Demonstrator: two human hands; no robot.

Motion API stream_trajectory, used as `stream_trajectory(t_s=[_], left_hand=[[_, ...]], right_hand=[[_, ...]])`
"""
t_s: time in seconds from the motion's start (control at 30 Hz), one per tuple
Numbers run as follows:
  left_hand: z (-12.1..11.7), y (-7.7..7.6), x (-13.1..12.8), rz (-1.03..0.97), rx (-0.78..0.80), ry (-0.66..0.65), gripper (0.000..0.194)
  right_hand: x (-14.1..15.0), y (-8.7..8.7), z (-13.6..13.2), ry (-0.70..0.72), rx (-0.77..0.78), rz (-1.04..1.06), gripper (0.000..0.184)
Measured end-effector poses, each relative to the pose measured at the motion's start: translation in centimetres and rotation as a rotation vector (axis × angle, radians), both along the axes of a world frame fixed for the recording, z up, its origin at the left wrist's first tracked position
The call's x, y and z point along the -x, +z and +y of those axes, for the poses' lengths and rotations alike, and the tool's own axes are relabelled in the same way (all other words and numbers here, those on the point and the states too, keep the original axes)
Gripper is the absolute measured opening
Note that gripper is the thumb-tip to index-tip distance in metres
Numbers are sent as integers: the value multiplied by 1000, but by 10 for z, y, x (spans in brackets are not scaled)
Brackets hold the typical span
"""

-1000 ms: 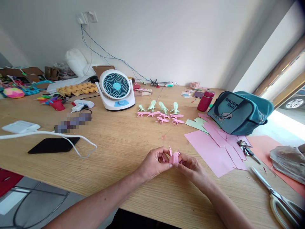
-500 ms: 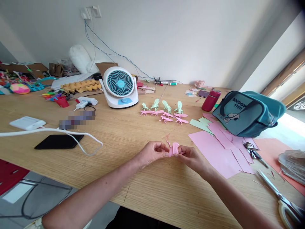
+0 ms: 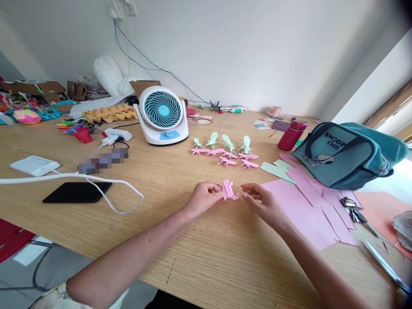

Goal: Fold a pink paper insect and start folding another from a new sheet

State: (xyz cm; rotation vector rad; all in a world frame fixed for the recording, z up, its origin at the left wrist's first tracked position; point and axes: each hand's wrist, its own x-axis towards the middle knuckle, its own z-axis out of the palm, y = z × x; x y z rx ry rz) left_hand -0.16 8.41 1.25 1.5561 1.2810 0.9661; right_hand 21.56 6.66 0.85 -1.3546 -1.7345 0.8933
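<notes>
My left hand [image 3: 204, 198] pinches a small pink origami insect [image 3: 228, 189] at its left side, just above the tabletop. Thin folded legs stick out from the figure on the right. My right hand [image 3: 260, 201] is a little to the right of it, thumb and fingers apart, holding nothing that I can see. Beyond my hands stands a group of finished-looking pink origami insects [image 3: 227, 161] on the table. Behind these is a row of pale green origami insects [image 3: 227, 142].
Pink paper sheets [image 3: 296, 214] and green paper pieces [image 3: 277, 171] lie to the right, near a teal bag [image 3: 337, 156], a red bottle [image 3: 291, 135] and scissors [image 3: 381, 262]. A fan [image 3: 163, 116] stands at the back. On the left are a black phone-like slab [image 3: 77, 192] and a white cable [image 3: 128, 182].
My right hand has come off the pink origami insect and moved right. My left hand still holds the figure, which has turned and shifted slightly left and away from me. The camera view has shifted.
</notes>
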Motion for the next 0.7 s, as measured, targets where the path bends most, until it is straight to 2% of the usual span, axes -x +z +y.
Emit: stream_trajectory(t_s=[0.13, 0.3, 0.5, 0.7], left_hand=[[7, -8, 0, 9, 9, 47, 19], [1, -8, -6, -2, -9, 1, 22], [-5, -5, -7, 17, -49, -27, 19], [-8, -5, -7, -13, -54, -22, 12]], right_hand=[[-2, -13, -5, -117, -158, -35, 26], [17, -10, -13, -66, -225, -56, 20], [28, -5, -13, -102, -63, 34, 30], [31, -5, -11, -108, 37, 94, 39]])
